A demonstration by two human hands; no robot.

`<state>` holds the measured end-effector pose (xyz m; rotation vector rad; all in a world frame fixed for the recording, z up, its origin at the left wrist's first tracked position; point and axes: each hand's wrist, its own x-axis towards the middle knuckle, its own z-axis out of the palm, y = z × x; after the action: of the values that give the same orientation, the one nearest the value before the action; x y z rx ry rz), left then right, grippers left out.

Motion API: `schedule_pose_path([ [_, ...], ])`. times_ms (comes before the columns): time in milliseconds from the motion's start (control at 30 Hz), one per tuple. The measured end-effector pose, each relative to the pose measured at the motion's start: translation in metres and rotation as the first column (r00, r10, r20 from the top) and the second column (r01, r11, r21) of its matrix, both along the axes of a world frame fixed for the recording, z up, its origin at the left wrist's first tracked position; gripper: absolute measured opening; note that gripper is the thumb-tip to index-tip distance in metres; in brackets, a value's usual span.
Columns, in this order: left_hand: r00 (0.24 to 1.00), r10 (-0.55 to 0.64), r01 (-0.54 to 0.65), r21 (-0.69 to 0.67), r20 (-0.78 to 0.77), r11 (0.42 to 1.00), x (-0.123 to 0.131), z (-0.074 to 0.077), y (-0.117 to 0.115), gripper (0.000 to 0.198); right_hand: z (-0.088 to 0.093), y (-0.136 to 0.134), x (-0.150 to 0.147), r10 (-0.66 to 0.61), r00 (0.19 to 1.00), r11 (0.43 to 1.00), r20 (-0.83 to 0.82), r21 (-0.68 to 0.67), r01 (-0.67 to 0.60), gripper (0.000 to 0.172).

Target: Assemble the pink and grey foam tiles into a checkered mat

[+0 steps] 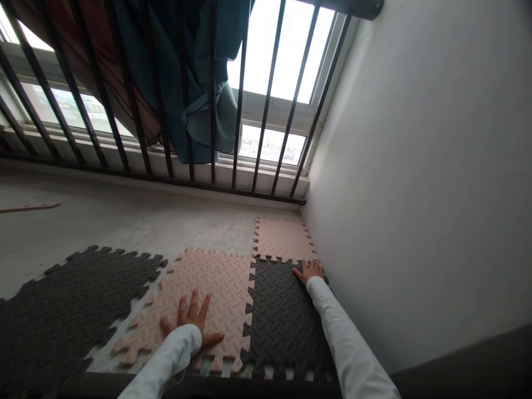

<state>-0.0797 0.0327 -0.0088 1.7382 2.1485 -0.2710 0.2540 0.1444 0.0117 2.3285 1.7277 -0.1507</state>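
Note:
My left hand (193, 321) lies flat with spread fingers on a pink foam puzzle mat (220, 282). Beside that mat, on its right, is a dark grey foam mat (282, 316), their toothed edges meeting. My right hand (310, 270) rests on the dark mat's far right corner, close to the wall, fingers apart. Beyond the dark mat a second pink mat (282, 235) sits in the corner, its near edge against the dark one. Off to the left, another dark grey mat (83, 310) lies apart from the pink one, with a strip of floor between.
A white wall (415, 166) rises along the right side. Black railing bars (213, 111) stand at the back, before windows and hanging blue-green cloth (174, 72). Bare grey concrete (137, 205) shows behind the mats. A thin brownish strip (33, 208) lies at far left.

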Motion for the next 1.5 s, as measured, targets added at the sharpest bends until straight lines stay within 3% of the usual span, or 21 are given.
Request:
schedule_pose_path([
  [167,1.000,0.004,-0.004,-0.021,0.012,1.000,0.002,0.008,0.000,0.095,0.002,0.006,-0.048,0.270,0.956,0.963,-0.112,0.053,-0.266,0.062],
  [267,1.000,0.008,-0.008,-0.030,0.014,1.000,0.001,0.009,0.000,0.095,-0.005,0.009,-0.071,0.249,0.955,0.968,-0.162,0.033,-0.247,0.062],
  [400,1.000,0.007,-0.007,-0.042,0.007,0.999,0.002,0.009,0.000,0.094,-0.013,0.011,-0.079,0.208,0.965,0.978,-0.159,0.047,-0.204,0.064],
  [667,1.000,0.002,-0.002,-0.020,-0.003,1.000,0.002,0.010,-0.002,0.093,0.000,0.020,-0.097,0.282,0.945,0.960,-0.167,0.047,-0.278,0.067],
  [900,1.000,0.004,-0.003,-0.019,0.026,1.000,0.001,0.005,0.001,0.097,-0.017,0.016,-0.115,0.350,0.910,0.937,-0.222,0.062,-0.345,0.071],
  [1100,1.000,0.004,-0.004,-0.007,0.025,1.000,0.000,0.001,0.001,0.097,-0.011,0.019,-0.107,0.339,0.900,0.940,-0.273,0.068,-0.333,0.067],
  [1233,1.000,-0.002,0.002,0.009,0.001,1.000,-0.001,-0.004,0.002,0.096,-0.012,0.021,-0.081,0.236,0.955,0.965,-0.178,0.155,-0.209,0.067],
  [1400,1.000,-0.005,0.005,-0.004,-0.016,1.000,0.000,-0.002,0.001,0.094,-0.009,0.021,-0.049,0.229,0.944,0.973,-0.237,0.048,-0.224,0.063],
  [1500,1.000,-0.008,0.008,-0.004,-0.019,1.000,-0.001,-0.001,0.001,0.093,-0.001,0.018,-0.036,0.128,0.973,0.991,-0.191,0.055,-0.120,0.065],
])
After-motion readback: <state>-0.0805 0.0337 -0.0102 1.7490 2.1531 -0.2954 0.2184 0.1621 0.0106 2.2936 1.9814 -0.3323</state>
